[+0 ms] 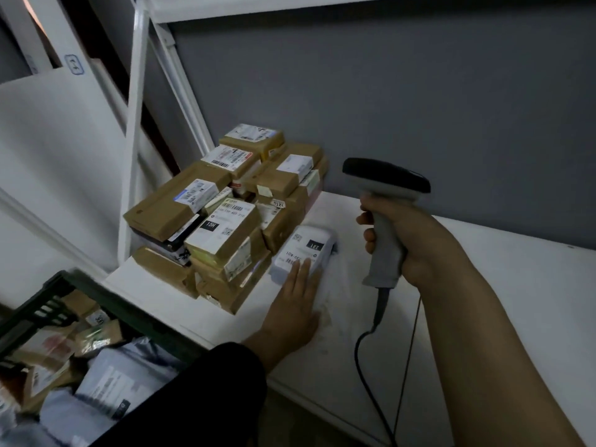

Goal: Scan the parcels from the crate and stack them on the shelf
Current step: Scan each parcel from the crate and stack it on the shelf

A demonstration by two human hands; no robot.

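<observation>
A white parcel (306, 250) with a printed label lies flat on the white shelf (467, 285), beside a stack of brown cardboard parcels (225, 214). My left hand (295, 304) lies flat on the shelf with straight fingers, the fingertips resting on the near end of the white parcel. My right hand (419, 240) grips the handle of a grey barcode scanner (385, 195), held above the shelf to the right of the white parcel, its dark head pointing left. The scanner's black cable (367, 356) hangs down past the shelf edge.
A dark green crate (106, 295) at the lower left holds several more parcels and grey mail bags. White shelf uprights (134, 140) rise at the left behind the stack. A grey wall (387, 91) backs the shelf.
</observation>
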